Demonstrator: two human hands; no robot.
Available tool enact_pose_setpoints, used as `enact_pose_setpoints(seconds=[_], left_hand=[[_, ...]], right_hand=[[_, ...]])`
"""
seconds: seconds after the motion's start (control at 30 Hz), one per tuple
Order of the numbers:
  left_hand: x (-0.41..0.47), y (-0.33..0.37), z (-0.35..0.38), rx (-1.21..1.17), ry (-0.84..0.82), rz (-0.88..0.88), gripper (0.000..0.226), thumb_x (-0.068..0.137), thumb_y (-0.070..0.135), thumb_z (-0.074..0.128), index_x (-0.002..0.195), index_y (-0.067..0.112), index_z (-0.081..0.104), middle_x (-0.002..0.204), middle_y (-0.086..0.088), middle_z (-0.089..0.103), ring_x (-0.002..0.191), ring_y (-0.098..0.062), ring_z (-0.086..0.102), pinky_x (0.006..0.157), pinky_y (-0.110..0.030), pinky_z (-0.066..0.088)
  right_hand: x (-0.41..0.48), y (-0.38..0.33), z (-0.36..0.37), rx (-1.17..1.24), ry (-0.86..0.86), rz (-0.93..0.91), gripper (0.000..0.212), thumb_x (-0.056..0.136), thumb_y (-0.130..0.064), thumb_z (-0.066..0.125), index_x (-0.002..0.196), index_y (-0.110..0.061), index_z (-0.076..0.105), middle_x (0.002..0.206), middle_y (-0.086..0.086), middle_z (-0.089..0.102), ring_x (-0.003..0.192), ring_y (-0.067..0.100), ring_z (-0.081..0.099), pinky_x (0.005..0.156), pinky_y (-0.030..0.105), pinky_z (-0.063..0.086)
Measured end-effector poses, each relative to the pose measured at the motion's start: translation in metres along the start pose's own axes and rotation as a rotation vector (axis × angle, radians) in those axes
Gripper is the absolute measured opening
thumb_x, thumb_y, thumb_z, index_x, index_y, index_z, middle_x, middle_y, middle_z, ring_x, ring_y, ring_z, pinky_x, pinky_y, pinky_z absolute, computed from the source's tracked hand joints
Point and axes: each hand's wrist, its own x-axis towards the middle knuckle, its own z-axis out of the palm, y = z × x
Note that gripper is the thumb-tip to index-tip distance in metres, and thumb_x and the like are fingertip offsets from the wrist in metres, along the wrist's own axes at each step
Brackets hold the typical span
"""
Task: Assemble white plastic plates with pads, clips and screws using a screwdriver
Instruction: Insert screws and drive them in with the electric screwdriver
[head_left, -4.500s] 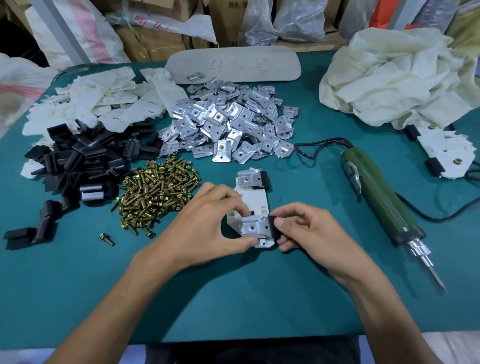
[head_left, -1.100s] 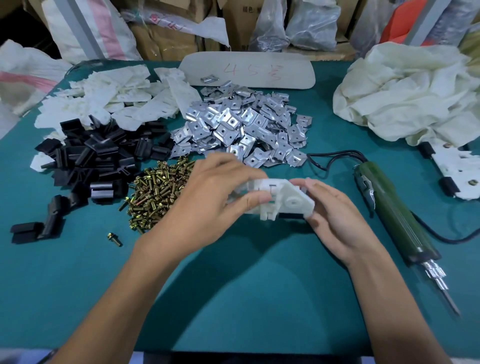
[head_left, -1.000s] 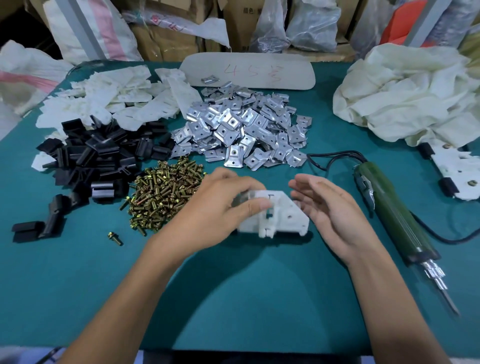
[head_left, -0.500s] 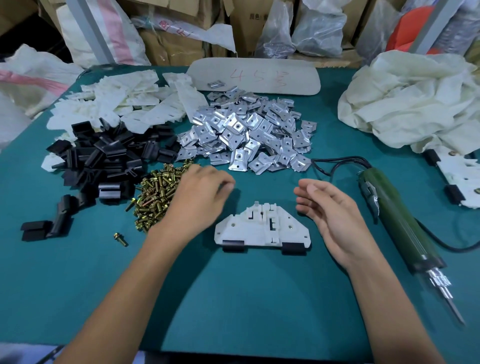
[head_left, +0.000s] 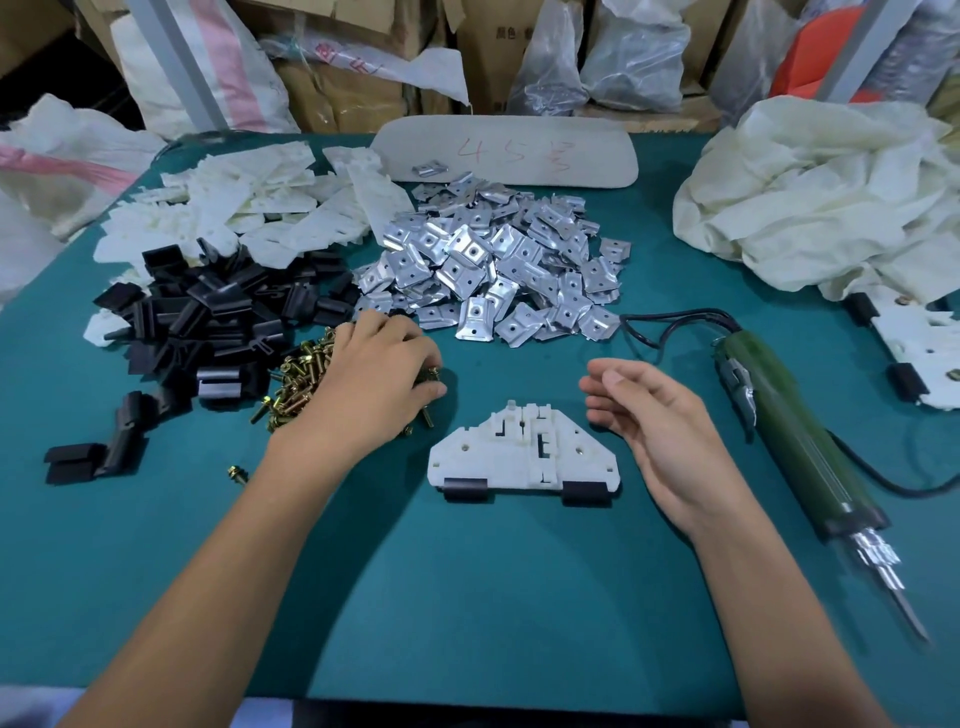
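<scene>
A white plastic plate (head_left: 519, 452) lies flat on the green table, with two black pads (head_left: 466, 490) clipped on its near edge. My left hand (head_left: 374, 379) rests on the pile of brass screws (head_left: 296, 379), left of the plate, fingertips pinched on a screw at the pile's right edge. My right hand (head_left: 660, 426) hovers just right of the plate, fingers loosely apart and holding nothing. The green electric screwdriver (head_left: 795, 431) lies on the table right of that hand, bit pointing toward me.
Behind the plate sit a heap of metal clips (head_left: 498, 265), a heap of black pads (head_left: 208, 322) and a stack of white plates (head_left: 249, 208). A crumpled cloth (head_left: 831, 197) and an assembled plate (head_left: 919, 353) lie far right. One loose screw (head_left: 237, 474) lies at left.
Both hands turned the plate over and set it down flat. My left hand then moved left onto the screw pile, while my right hand let go and stayed beside the plate.
</scene>
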Motion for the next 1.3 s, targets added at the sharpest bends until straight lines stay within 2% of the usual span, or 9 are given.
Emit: enact_pose_setpoints(seconds=[0.13,0.33,0.47,0.6,0.73,0.9,1.1,1.2,1.3], left_hand=[[-0.001,0.004,-0.003,-0.04,0.002,0.058,0.015,0.093,0.036,0.068,0.106,0.03,0.063,0.083,0.016,0.059,0.096,-0.016,0.051,0.081,-0.029,0.018],[0.003,0.0,-0.007,0.027,-0.062,0.156,0.03,0.095,0.035,0.066,0.124,0.03,0.061,0.105,0.009,0.07,0.104,-0.02,0.058,0.095,-0.036,0.037],[0.007,0.002,-0.006,0.018,-0.065,0.162,0.027,0.098,0.035,0.061,0.125,0.03,0.06,0.101,0.008,0.071,0.102,-0.019,0.058,0.088,-0.031,0.037],[0.002,0.013,-0.008,-0.174,0.057,0.148,0.018,0.096,0.032,0.066,0.114,0.028,0.067,0.092,0.014,0.068,0.095,-0.015,0.056,0.078,-0.03,0.037],[-0.008,0.054,-0.017,-0.453,0.063,0.206,0.018,0.092,0.037,0.071,0.109,0.036,0.067,0.084,0.029,0.059,0.083,0.007,0.05,0.074,-0.029,0.043],[-0.015,0.09,-0.017,-0.466,0.065,0.291,0.019,0.091,0.028,0.069,0.11,0.031,0.067,0.098,0.015,0.068,0.095,-0.014,0.056,0.082,-0.042,0.05],[-0.024,0.079,-0.009,-0.738,0.061,0.095,0.032,0.085,0.033,0.078,0.113,0.041,0.063,0.089,0.02,0.068,0.08,-0.002,0.058,0.072,-0.016,0.045],[-0.034,0.058,-0.007,-1.044,0.099,-0.112,0.032,0.085,0.018,0.08,0.107,0.038,0.067,0.093,0.012,0.072,0.078,-0.007,0.067,0.072,-0.018,0.052],[-0.046,0.04,-0.004,-1.18,0.11,-0.197,0.03,0.085,0.01,0.078,0.105,0.031,0.069,0.096,0.006,0.075,0.086,-0.01,0.07,0.08,-0.022,0.055]], right_hand=[[0.0,0.0,0.001,-0.012,-0.001,-0.003,0.017,0.103,-0.012,0.059,0.108,-0.014,0.075,0.103,0.006,0.077,0.093,0.014,0.067,0.086,0.026,0.057],[-0.001,-0.001,0.002,-0.016,0.001,-0.007,0.016,0.103,-0.012,0.06,0.108,-0.012,0.075,0.1,0.005,0.077,0.092,0.014,0.066,0.085,0.026,0.057],[-0.002,0.0,0.004,-0.074,-0.011,-0.033,0.015,0.102,-0.013,0.062,0.107,-0.016,0.076,0.1,0.002,0.077,0.091,0.012,0.066,0.086,0.027,0.055],[-0.005,-0.001,0.008,-0.131,-0.022,-0.135,0.018,0.098,-0.012,0.068,0.098,-0.027,0.079,0.101,0.003,0.077,0.09,0.009,0.067,0.078,0.022,0.056],[-0.011,-0.004,0.016,-0.115,-0.133,-0.219,0.014,0.086,-0.021,0.079,0.099,-0.027,0.079,0.1,-0.001,0.078,0.09,0.009,0.07,0.074,0.02,0.056],[-0.015,-0.005,0.02,-0.032,-0.2,-0.239,0.02,0.08,-0.017,0.08,0.099,-0.013,0.075,0.089,0.004,0.078,0.074,0.012,0.069,0.07,0.023,0.057],[-0.013,-0.007,0.006,-0.008,-0.132,-0.168,0.017,0.079,-0.022,0.08,0.096,-0.021,0.079,0.092,0.011,0.079,0.078,0.013,0.073,0.077,0.023,0.058],[-0.013,-0.007,0.001,-0.123,-0.157,-0.178,0.01,0.09,-0.018,0.074,0.1,-0.02,0.077,0.102,0.006,0.08,0.103,0.012,0.075,0.084,0.018,0.055],[-0.015,-0.004,-0.001,-0.201,-0.237,-0.146,0.012,0.101,-0.013,0.063,0.106,-0.015,0.073,0.103,0.005,0.08,0.108,0.013,0.073,0.087,0.021,0.056]])
